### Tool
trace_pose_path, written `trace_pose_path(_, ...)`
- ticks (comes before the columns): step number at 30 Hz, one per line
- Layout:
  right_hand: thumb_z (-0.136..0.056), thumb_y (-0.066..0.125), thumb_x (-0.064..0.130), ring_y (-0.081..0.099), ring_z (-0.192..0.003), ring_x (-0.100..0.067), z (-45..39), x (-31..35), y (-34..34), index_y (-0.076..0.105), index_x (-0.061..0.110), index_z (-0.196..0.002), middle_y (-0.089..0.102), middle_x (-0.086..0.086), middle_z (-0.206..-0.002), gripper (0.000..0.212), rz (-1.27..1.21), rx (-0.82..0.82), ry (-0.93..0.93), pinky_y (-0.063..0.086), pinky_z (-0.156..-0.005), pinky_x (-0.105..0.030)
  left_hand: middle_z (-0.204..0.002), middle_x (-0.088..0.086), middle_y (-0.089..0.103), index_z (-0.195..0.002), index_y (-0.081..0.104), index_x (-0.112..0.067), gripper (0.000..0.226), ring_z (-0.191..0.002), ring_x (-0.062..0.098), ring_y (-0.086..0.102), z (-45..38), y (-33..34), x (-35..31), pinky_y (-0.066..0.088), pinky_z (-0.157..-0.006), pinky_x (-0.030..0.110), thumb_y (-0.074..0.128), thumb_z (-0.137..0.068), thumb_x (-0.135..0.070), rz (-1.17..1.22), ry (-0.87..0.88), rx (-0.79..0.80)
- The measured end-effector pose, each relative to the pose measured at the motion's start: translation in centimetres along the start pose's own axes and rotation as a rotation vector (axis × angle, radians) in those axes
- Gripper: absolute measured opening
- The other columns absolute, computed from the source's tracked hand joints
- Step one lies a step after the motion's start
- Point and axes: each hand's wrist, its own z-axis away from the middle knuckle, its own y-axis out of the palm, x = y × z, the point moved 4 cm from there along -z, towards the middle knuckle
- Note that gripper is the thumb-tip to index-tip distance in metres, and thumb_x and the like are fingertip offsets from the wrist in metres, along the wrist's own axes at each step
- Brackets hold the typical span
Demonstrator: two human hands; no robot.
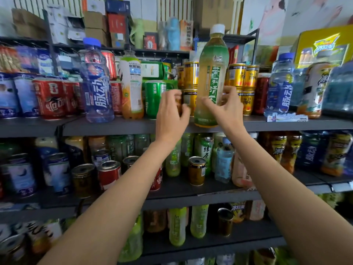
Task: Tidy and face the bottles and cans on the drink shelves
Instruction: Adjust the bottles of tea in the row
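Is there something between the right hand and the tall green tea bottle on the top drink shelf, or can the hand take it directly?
Nothing visible stands between them. The right hand is already at the right side of the green tea bottle, fingers curled near its lower label, thumb in front.

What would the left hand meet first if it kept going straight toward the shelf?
Probably the yellow can on the lower row of the stack, right behind the left hand's curled fingers; they may already touch it, since depth is unclear.

Both forearms bare, no sleeves or jewellery.
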Motion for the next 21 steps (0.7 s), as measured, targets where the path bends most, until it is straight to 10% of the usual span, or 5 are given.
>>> trace_pose_path(6,-0.076,0.069,0.038,0.054,-0.078,0.007,5.8,-0.7,-3.0,0.050,0.011,-0.105,0.056,0.018,-0.089,0.044,-0.017,0.135,-0.054,0.044,-0.066,-0.005,-0.119,-0.006,0.054,-0.130,0.035,-0.022,0.056,-0.109,0.009,0.055,3.1,2.0,-3.2,0.047,-0.091,0.025,0.066,-0.084,-0.032,0.543,-0.319,0.429)
trace_pose_path(21,-0.072,0.077,0.035,0.060,-0.076,-0.019,17.2,-7.3,1.7,0.050,0.005,-0.106,0.063,-0.005,-0.086,0.053,0.218,0.433,0.056,0.048,-0.065,-0.028,-0.103,-0.004,0.061,-0.103,0.053,-0.024,0.033,-0.097,0.013,0.058,13.3,0.4,3.5,0.047,-0.083,0.027,0.073,-0.078,-0.031,0.196,-0.690,0.755)
